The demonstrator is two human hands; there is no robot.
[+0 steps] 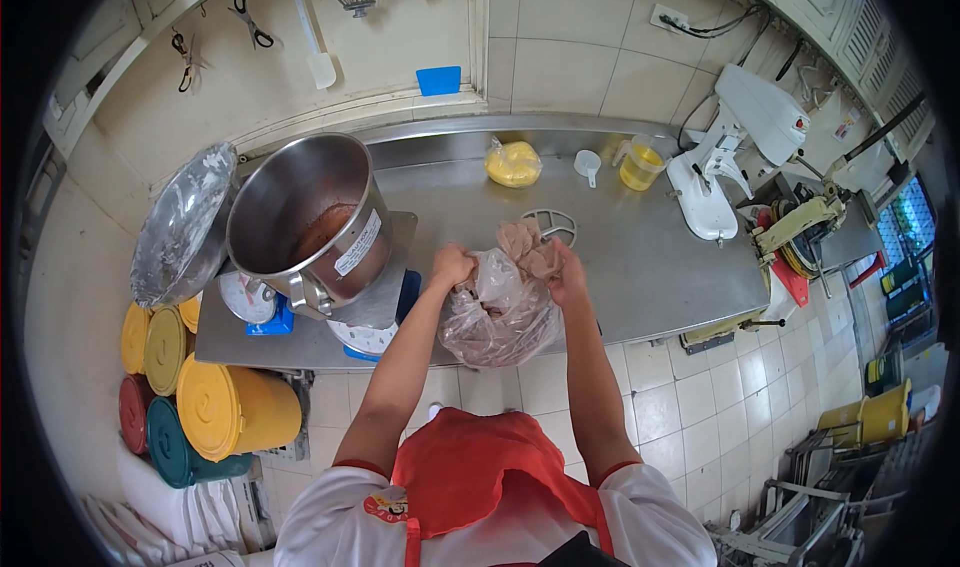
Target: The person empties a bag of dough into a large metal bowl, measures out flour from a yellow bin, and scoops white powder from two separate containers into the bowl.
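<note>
A clear plastic bag (505,327) with brownish contents hangs at the front edge of the steel table, its crumpled mouth upward. What lies inside is too blurred by the plastic to name. My left hand (455,265) is closed on the bag's left side. On the other side, my right hand (568,277) grips the gathered top, its fingers partly hidden by the folds. Just behind the bag lies a pale flat beater (552,225), partly covered by it. To the left, a large steel mixing bowl (300,192) with brown residue inside stands on a scale (362,335).
Farther back on the steel table (640,277) are a bag of yellow stuff (513,165), a white measuring cup (587,168) and a jug of yellow liquid (641,164). A white stand mixer (735,152) stands right. Lidded bins (240,407) sit on the floor at left.
</note>
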